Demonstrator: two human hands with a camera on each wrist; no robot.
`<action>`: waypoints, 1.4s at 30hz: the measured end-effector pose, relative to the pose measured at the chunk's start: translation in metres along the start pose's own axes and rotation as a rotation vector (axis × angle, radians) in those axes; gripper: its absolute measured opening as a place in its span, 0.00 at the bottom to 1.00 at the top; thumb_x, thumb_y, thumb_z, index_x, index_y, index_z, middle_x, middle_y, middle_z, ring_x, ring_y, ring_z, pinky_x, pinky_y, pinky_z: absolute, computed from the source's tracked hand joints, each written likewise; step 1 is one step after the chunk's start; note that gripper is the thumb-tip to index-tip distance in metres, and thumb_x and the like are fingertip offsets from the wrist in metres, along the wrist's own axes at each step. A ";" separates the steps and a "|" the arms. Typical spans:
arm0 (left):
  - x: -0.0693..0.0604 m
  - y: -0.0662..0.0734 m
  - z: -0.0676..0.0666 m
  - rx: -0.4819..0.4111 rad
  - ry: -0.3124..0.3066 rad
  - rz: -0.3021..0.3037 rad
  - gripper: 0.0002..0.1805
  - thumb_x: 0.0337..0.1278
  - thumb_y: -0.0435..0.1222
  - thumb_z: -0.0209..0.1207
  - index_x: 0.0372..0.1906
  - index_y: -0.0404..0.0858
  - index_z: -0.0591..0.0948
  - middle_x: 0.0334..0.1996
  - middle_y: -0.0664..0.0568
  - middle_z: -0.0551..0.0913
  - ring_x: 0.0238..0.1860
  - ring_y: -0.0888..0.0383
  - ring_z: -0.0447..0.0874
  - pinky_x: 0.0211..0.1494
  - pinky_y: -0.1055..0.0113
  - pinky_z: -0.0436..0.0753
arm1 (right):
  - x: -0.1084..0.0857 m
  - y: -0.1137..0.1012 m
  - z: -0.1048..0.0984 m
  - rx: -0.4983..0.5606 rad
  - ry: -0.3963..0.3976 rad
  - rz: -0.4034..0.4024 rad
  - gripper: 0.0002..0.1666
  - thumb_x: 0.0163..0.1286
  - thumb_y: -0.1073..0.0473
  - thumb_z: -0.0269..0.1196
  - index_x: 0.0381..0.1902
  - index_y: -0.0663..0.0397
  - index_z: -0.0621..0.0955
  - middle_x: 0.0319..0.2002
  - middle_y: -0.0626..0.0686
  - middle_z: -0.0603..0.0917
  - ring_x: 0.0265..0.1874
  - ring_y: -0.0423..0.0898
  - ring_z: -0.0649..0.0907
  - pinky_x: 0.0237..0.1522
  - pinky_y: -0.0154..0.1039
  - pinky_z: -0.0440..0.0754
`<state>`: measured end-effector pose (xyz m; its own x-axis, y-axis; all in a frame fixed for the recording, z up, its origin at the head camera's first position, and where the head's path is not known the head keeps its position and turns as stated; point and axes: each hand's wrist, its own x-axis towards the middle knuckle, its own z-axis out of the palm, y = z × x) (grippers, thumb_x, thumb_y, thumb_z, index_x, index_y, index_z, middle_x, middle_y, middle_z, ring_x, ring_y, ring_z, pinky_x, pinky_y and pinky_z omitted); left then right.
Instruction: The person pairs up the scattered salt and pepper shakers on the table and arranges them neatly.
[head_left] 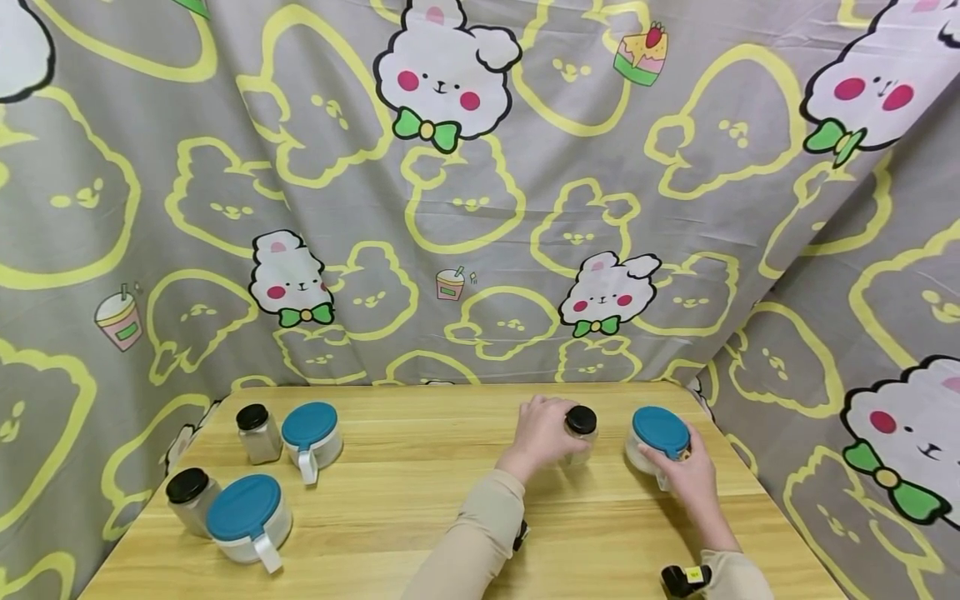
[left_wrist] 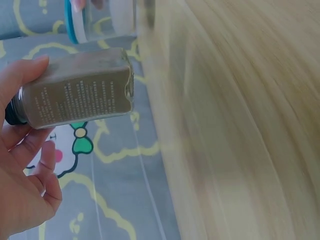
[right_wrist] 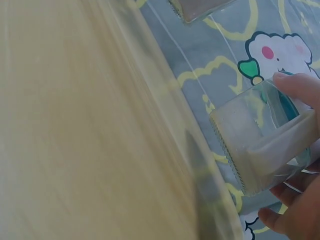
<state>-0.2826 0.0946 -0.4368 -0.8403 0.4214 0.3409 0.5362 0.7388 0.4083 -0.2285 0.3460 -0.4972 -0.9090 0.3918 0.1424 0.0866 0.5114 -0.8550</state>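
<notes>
My left hand (head_left: 542,432) grips a square glass spice jar (left_wrist: 80,92) with a black lid, thumb on one side and fingers on the other. Brownish contents and lines of white print show on the jar in the left wrist view. To its right, my right hand (head_left: 693,475) holds a round clear canister (head_left: 660,429) by its blue lid and upper rim. White contents and a pale handle appear on this canister in the right wrist view. Both containers look slightly raised off the wooden table (head_left: 420,467), with a gap between them.
On the table's left stand two black-lidded jars, one at the back (head_left: 258,433) and one nearer (head_left: 191,500). Beside them are two blue-lidded canisters with handles, one behind (head_left: 311,433), one in front (head_left: 247,517). A patterned curtain (head_left: 465,208) hangs behind the table.
</notes>
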 end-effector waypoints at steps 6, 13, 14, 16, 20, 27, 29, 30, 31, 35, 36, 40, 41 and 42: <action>0.005 0.007 0.002 0.029 0.001 0.007 0.25 0.40 0.55 0.73 0.48 0.57 0.83 0.44 0.66 0.86 0.44 0.62 0.74 0.44 0.69 0.65 | 0.001 0.005 -0.003 -0.004 0.000 0.022 0.61 0.56 0.45 0.73 0.77 0.57 0.51 0.71 0.70 0.61 0.69 0.68 0.62 0.66 0.68 0.60; 0.010 0.014 0.008 0.046 -0.011 0.018 0.25 0.39 0.57 0.73 0.47 0.57 0.84 0.44 0.67 0.85 0.42 0.63 0.72 0.42 0.70 0.63 | 0.002 0.009 -0.005 -0.007 -0.003 0.028 0.61 0.57 0.46 0.72 0.77 0.57 0.50 0.71 0.71 0.61 0.70 0.69 0.60 0.66 0.69 0.59; 0.010 0.015 0.009 0.047 -0.015 0.018 0.25 0.39 0.57 0.73 0.47 0.57 0.84 0.44 0.67 0.85 0.42 0.63 0.72 0.42 0.70 0.63 | 0.002 0.009 -0.005 -0.010 -0.004 0.028 0.61 0.57 0.46 0.72 0.77 0.57 0.50 0.71 0.71 0.61 0.70 0.69 0.60 0.66 0.69 0.58; 0.010 0.016 0.012 0.046 -0.024 0.018 0.25 0.39 0.57 0.73 0.47 0.58 0.84 0.44 0.67 0.85 0.42 0.63 0.71 0.41 0.70 0.62 | 0.002 0.011 -0.005 -0.007 -0.004 0.029 0.60 0.58 0.45 0.72 0.77 0.56 0.51 0.71 0.70 0.61 0.70 0.69 0.60 0.66 0.69 0.59; 0.011 0.018 0.017 0.050 -0.041 0.020 0.25 0.39 0.58 0.73 0.47 0.59 0.83 0.44 0.69 0.85 0.41 0.64 0.71 0.41 0.70 0.62 | 0.002 0.013 -0.006 0.012 -0.004 0.038 0.59 0.58 0.45 0.72 0.77 0.55 0.51 0.71 0.69 0.61 0.70 0.68 0.61 0.65 0.68 0.61; 0.012 0.021 0.026 0.049 -0.048 0.036 0.24 0.40 0.57 0.72 0.47 0.59 0.83 0.43 0.69 0.85 0.40 0.65 0.70 0.41 0.71 0.64 | 0.003 0.013 -0.008 0.011 -0.022 0.054 0.61 0.59 0.45 0.71 0.78 0.56 0.48 0.72 0.71 0.58 0.71 0.69 0.59 0.65 0.69 0.61; 0.013 0.023 0.028 0.058 -0.043 0.044 0.24 0.40 0.58 0.72 0.47 0.59 0.83 0.43 0.69 0.85 0.40 0.65 0.71 0.41 0.71 0.64 | 0.003 0.013 -0.009 0.007 -0.025 0.062 0.62 0.59 0.45 0.71 0.78 0.56 0.47 0.73 0.71 0.57 0.71 0.70 0.58 0.66 0.69 0.60; 0.013 0.024 0.029 0.062 -0.042 0.047 0.25 0.40 0.58 0.72 0.48 0.59 0.83 0.43 0.69 0.85 0.40 0.65 0.71 0.41 0.71 0.64 | 0.003 0.013 -0.009 0.007 -0.028 0.064 0.62 0.59 0.45 0.71 0.78 0.56 0.46 0.73 0.71 0.57 0.71 0.70 0.58 0.66 0.69 0.60; 0.013 0.024 0.030 0.068 -0.041 0.049 0.25 0.40 0.58 0.72 0.48 0.59 0.83 0.43 0.70 0.85 0.40 0.65 0.71 0.41 0.71 0.65 | 0.003 0.013 -0.009 0.010 -0.031 0.066 0.62 0.59 0.45 0.71 0.78 0.55 0.46 0.73 0.71 0.56 0.71 0.70 0.58 0.66 0.69 0.60; 0.014 0.026 0.033 0.066 -0.042 0.047 0.25 0.40 0.59 0.71 0.48 0.59 0.83 0.43 0.70 0.85 0.40 0.66 0.72 0.41 0.71 0.65 | 0.003 0.014 -0.010 0.024 -0.036 0.052 0.61 0.60 0.47 0.71 0.78 0.55 0.47 0.72 0.71 0.58 0.71 0.69 0.59 0.65 0.68 0.60; 0.014 0.026 0.035 0.063 -0.043 0.047 0.25 0.40 0.58 0.72 0.48 0.59 0.83 0.43 0.70 0.85 0.40 0.66 0.71 0.41 0.71 0.65 | 0.003 0.015 -0.009 0.024 -0.038 0.049 0.60 0.60 0.47 0.71 0.78 0.55 0.48 0.72 0.71 0.58 0.71 0.69 0.59 0.65 0.68 0.61; 0.015 0.027 0.039 0.055 -0.050 0.049 0.25 0.41 0.57 0.72 0.48 0.58 0.83 0.43 0.68 0.85 0.39 0.65 0.71 0.40 0.71 0.64 | 0.002 0.016 -0.008 0.017 -0.039 0.046 0.59 0.60 0.47 0.70 0.78 0.55 0.48 0.71 0.72 0.59 0.70 0.68 0.60 0.65 0.68 0.61; 0.015 0.027 0.040 0.054 -0.053 0.047 0.24 0.41 0.57 0.72 0.48 0.58 0.83 0.43 0.68 0.85 0.39 0.65 0.71 0.40 0.71 0.64 | 0.002 0.016 -0.008 0.018 -0.042 0.048 0.60 0.60 0.47 0.70 0.78 0.55 0.48 0.72 0.72 0.59 0.70 0.68 0.59 0.65 0.68 0.61; 0.016 0.027 0.041 0.051 -0.055 0.046 0.24 0.41 0.57 0.72 0.48 0.58 0.83 0.43 0.68 0.85 0.39 0.65 0.71 0.39 0.71 0.64 | 0.002 0.016 -0.008 0.018 -0.042 0.049 0.60 0.61 0.47 0.70 0.78 0.55 0.48 0.71 0.72 0.59 0.70 0.68 0.60 0.65 0.68 0.61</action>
<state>-0.2845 0.1425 -0.4549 -0.8186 0.4830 0.3109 0.5710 0.7430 0.3493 -0.2261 0.3611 -0.5068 -0.9203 0.3830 0.0794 0.1241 0.4786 -0.8692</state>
